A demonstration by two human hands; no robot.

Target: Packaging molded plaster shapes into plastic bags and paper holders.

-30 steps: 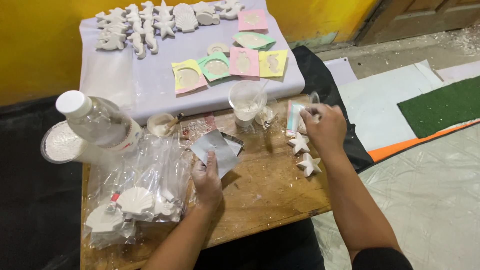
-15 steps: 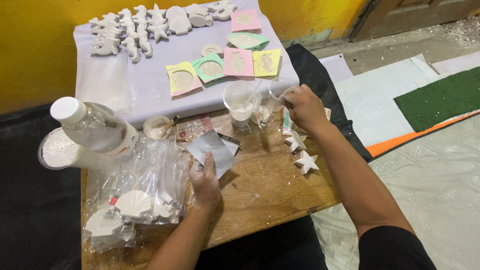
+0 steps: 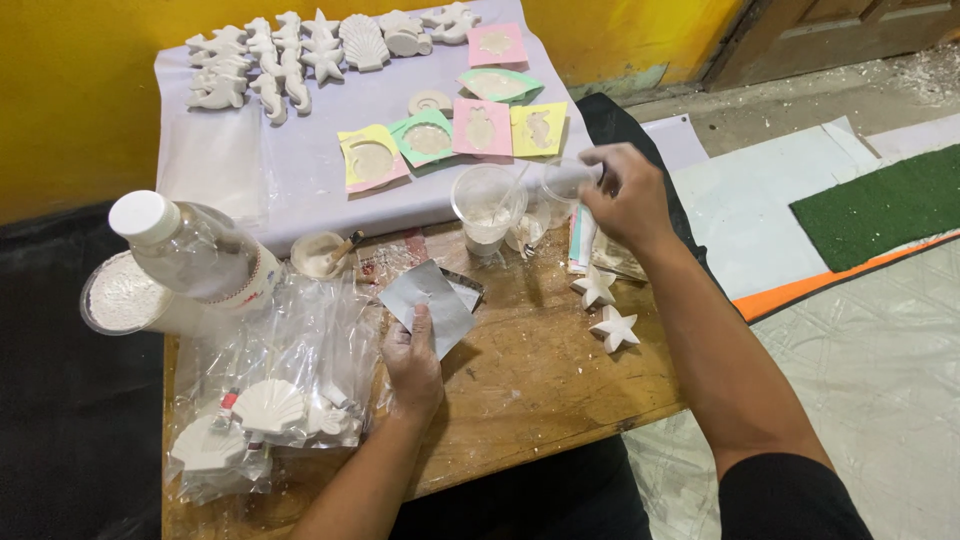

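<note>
My left hand (image 3: 412, 362) rests on the wooden table (image 3: 530, 380) and grips the near edge of a grey sheet (image 3: 432, 296) that looks like sandpaper. My right hand (image 3: 628, 198) is raised over the table's far right side, its fingers closed on the rim of a small clear plastic cup (image 3: 562, 182). Just left of it stands a larger clear cup (image 3: 486, 208) with white residue and a stick in it. Two white plaster stars (image 3: 606, 308) lie on the wood below my right wrist.
A clear bottle with a white cap (image 3: 195, 250) and a tub of white powder (image 3: 118, 296) stand at the left. Plastic bags with shell casts (image 3: 262, 408) lie near left. Coloured moulds (image 3: 455, 132) and white plaster figures (image 3: 300, 55) cover the pale sheet behind.
My right hand has moved up and away from the stars to the small clear cup. My left hand has stayed on the grey sheet.
</note>
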